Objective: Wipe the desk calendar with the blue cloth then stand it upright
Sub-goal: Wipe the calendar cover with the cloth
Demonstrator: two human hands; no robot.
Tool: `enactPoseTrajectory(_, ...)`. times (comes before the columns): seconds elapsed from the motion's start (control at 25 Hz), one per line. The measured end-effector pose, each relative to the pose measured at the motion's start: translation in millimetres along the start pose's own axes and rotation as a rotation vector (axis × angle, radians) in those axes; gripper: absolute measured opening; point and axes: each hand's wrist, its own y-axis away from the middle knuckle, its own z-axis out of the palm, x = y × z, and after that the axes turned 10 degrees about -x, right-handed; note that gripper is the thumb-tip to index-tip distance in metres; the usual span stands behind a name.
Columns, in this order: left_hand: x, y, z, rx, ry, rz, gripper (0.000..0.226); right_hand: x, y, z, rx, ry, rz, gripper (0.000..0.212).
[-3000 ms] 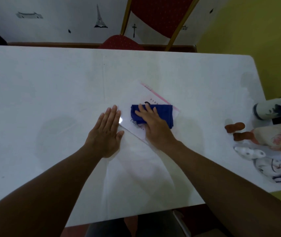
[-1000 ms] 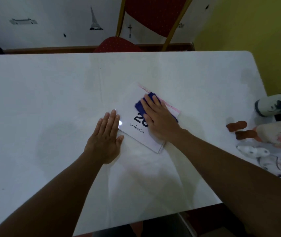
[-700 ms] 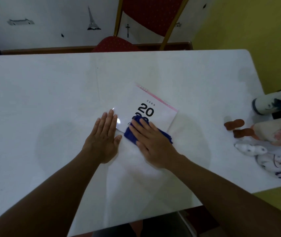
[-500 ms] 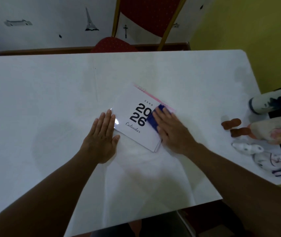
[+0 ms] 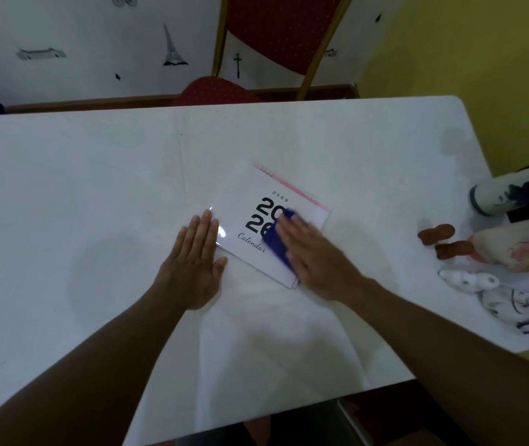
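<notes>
A white desk calendar [image 5: 244, 201] with a pink top edge lies flat on the white table [image 5: 96, 175], turned at an angle, its cover reading "2026 Calendar". My right hand [image 5: 314, 255] presses the blue cloth [image 5: 274, 244] flat on the calendar's right half, covering part of the numbers; only the cloth's left edge shows past my fingers. My left hand [image 5: 194, 268] lies flat on the table with fingers together, its fingertips touching the calendar's near-left corner.
At the table's right edge lie a white-and-blue bottle [image 5: 507, 191], a pale plush toy with brown feet [image 5: 443, 243] and a small white figure [image 5: 469, 280]. A red chair [image 5: 276, 37] stands behind the far edge. The near edge is close to my body.
My right hand has been sliding the blue cloth back and forth over the calendar; since half a second ago it moved slightly left and nearer over the numbers. My left hand stayed put.
</notes>
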Motion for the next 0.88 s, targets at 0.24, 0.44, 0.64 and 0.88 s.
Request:
enactPoseTrajectory(0.24, -1.2, -1.2, 3.1, -0.003, -0.009, -0.008, 0.073, -33.6, -41.9, -3.1, 0.053, -0.086, 0.253, 0.060)
enactPoseTrajectory(0.44, -3.5, -3.7, 5.2, -0.024, 0.002, -0.014, 0.070, -31.6, -14.2, -3.1, -0.106, 0.050, -0.132, 0.058)
enactPoseTrajectory(0.64, -2.8, -1.0, 4.7, 0.024, 0.005, 0.009, 0.073, 5.9, -65.4, -39.1, -0.127, 0.140, 0.005, 0.058)
enactPoseTrajectory(0.88, -4.7, -4.6, 5.7, -0.032, 0.023, -0.012, 0.070, -46.0, -72.5, -15.1, -0.085, 0.136, -0.014, 0.059)
